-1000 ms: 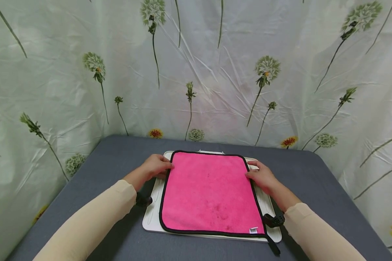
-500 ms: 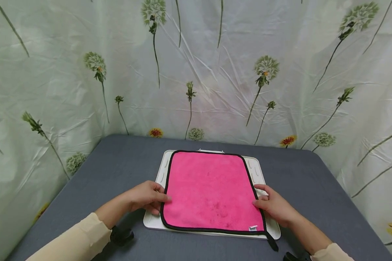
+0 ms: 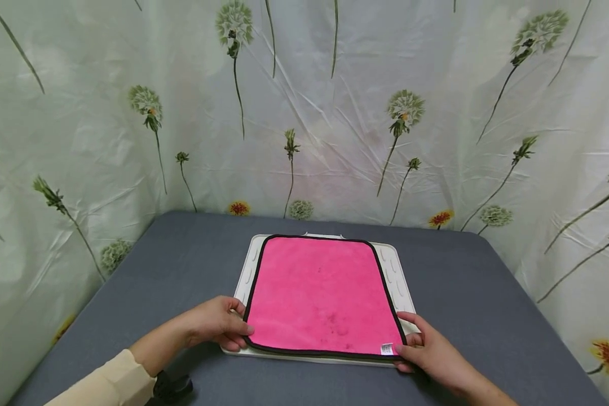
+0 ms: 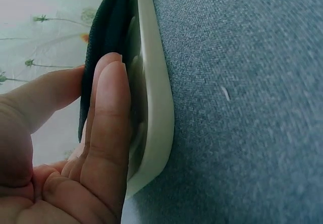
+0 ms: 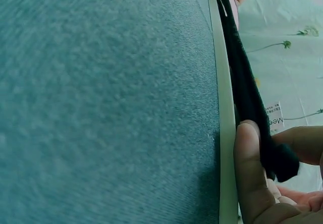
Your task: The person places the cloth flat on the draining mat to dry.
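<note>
A small white care tag [image 5: 274,116] sewn into the black edging of the pink towel [image 3: 322,296], just above the right hand's thumb tip [image 5: 251,153] in the right wrist view. Print starts "Mee"; the rest is cut off by the fold. Smaller lines beneath it too fine to read. Head view: same tag [image 3: 386,349] beside the right hand's fingertips, print illegible.

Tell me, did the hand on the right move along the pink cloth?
Yes. The right hand slid toward the person along the white board, from the pink cloth's far corner to its near corner.
</note>
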`<state>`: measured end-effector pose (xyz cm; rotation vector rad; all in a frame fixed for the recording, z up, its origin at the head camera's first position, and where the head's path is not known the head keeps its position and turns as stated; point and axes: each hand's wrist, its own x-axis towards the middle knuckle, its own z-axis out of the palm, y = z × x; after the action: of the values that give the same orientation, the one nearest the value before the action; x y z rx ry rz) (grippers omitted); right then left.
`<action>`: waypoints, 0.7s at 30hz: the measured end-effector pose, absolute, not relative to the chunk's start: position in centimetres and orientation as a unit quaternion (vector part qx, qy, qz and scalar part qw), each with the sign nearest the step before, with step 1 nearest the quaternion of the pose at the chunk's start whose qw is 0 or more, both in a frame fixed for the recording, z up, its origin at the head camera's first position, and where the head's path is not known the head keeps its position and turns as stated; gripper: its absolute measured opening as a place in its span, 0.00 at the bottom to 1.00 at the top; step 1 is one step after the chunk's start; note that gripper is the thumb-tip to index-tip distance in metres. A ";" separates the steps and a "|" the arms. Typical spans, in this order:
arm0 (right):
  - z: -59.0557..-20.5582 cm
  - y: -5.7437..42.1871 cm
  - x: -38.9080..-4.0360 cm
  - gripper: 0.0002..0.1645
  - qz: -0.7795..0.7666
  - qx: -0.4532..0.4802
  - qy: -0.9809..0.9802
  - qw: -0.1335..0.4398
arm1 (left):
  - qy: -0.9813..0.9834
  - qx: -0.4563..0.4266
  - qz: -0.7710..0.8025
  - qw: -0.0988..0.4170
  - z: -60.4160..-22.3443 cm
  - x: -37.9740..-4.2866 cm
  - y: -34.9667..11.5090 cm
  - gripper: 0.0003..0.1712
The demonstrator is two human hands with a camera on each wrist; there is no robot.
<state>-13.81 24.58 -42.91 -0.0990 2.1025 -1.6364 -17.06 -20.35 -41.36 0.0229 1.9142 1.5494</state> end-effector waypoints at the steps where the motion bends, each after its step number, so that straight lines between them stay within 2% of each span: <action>1: -42.9 24.5 -13.7 0.52 -0.594 -0.031 0.769 0.234 | 0.733 0.007 0.593 0.334 -41.4 -17.0 -20.4 0.17; 12: -42.6 23.9 -13.3 0.50 -0.525 0.001 0.833 0.175 | 0.764 0.002 0.562 0.317 -41.1 -16.5 -20.5 0.22; 21: -42.6 23.3 -12.5 0.41 -0.319 -0.031 0.946 0.047 | 0.830 0.017 0.497 0.255 -41.0 -15.6 -19.6 0.26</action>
<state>-12.54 23.32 -42.56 -0.0939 2.8875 -0.9727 -15.55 -19.61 -40.99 0.0459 2.2536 1.3486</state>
